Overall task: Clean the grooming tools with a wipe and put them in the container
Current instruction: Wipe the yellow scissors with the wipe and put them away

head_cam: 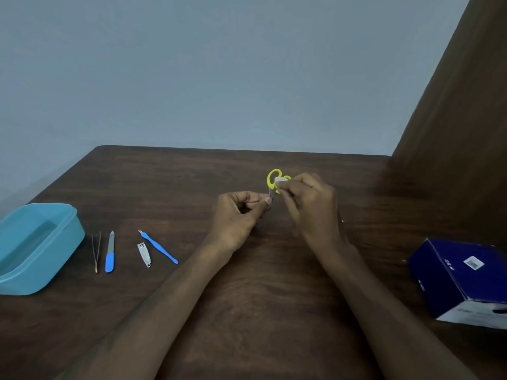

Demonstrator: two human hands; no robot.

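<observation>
We grip the small yellow-handled scissors in our left hand, our right hand pinching the white wipe on them, while 4 tools wait beside the seemingly empty blue plastic container.

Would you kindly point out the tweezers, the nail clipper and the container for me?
tweezers (96, 252), head view, middle of the arms
nail clipper (144, 254), head view, middle of its metal body
container (72, 237), head view, right outer wall

Scissors blades hidden by hands; container cut off left.
</observation>
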